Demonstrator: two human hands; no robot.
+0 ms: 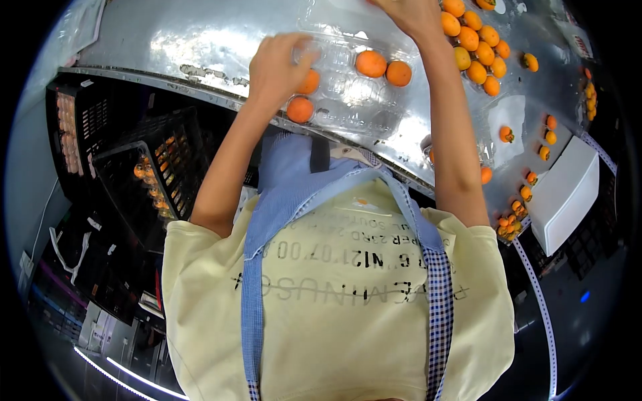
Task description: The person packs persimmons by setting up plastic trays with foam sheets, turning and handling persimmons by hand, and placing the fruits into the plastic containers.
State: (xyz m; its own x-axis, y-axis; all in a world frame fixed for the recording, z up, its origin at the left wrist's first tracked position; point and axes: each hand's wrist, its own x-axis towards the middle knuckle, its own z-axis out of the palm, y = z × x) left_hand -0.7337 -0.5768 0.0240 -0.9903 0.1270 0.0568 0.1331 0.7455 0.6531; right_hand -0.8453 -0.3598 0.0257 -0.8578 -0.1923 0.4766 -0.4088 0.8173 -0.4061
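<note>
My left hand [277, 72] is over the left end of a clear plastic tray [354, 120], its thumb apart from its blurred fingers and no fruit visible between them. Close to it, an orange fruit [308, 81] and another orange fruit [300, 109] sit at the tray's left side. Two more, a left one [370, 63] and a right one [399, 73], lie side by side in the tray's upper right. At the top edge, my right hand [406, 12] is partly cut off, its fingers closed on an orange fruit of which only a sliver shows.
Several orange fruits [470, 40] are grouped on the metal table [167, 40] at upper right, with others scattered down the right side. A white foam box [567, 194] stands at right. Black crates [144, 170] with fruit are at lower left, below the table edge.
</note>
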